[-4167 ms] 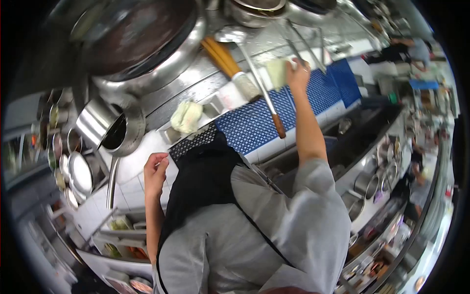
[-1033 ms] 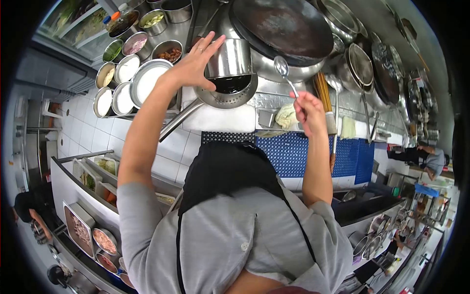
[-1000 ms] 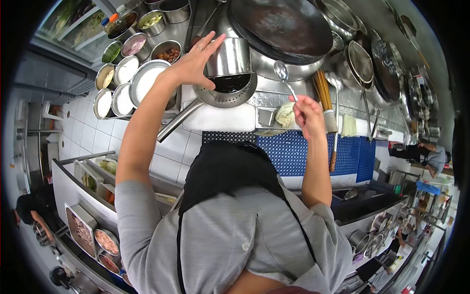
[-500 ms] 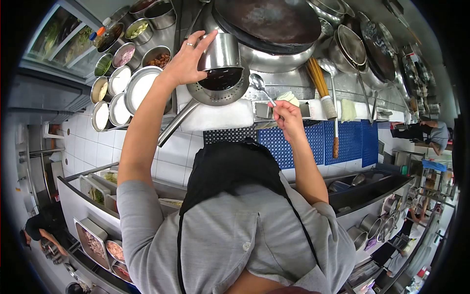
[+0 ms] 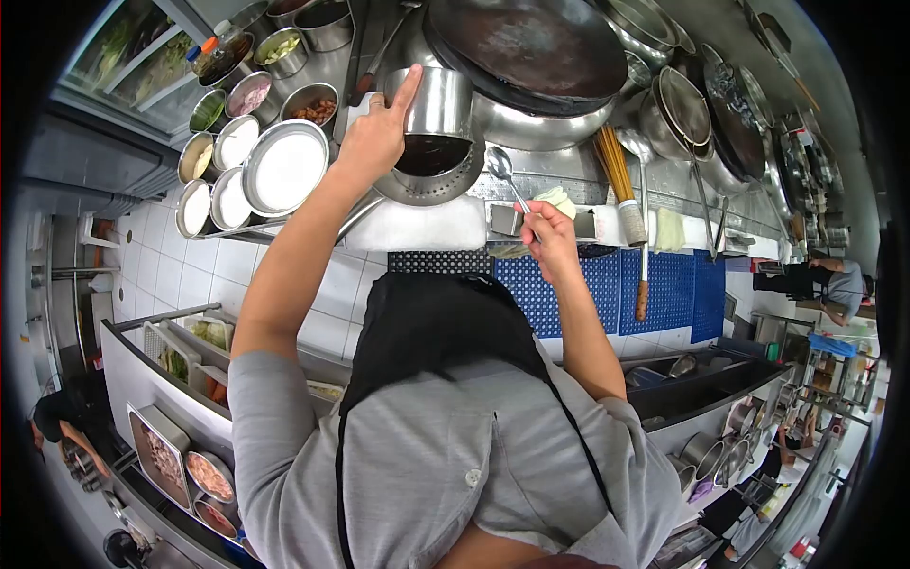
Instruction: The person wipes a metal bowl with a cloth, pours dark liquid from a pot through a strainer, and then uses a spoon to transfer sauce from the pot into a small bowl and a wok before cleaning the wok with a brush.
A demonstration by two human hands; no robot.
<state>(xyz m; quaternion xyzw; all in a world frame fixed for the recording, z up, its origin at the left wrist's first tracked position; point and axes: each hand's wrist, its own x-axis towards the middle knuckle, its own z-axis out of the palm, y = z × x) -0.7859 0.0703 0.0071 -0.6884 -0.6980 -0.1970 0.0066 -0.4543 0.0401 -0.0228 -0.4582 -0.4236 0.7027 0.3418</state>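
Note:
My left hand grips the side of a steel pot, with one finger stretched along its wall. The pot is tipped, its mouth towards me, and dark liquid shows inside. Right under it is a perforated strainer, whose handle runs down to the left behind my forearm. My right hand is closed round the handle of a metal spoon, its bowl pointing up and left, just right of the pot and apart from it.
A large dark wok sits behind the pot. Several steel containers of ingredients, one with white powder, stand at left. A bamboo brush and a long-handled ladle lie at right. A folded white cloth lines the counter edge.
My left hand's grip has shifted: fewer fingers lie spread over the pot, and the hand sits lower on its left side. The spoon in my right hand has moved slightly.

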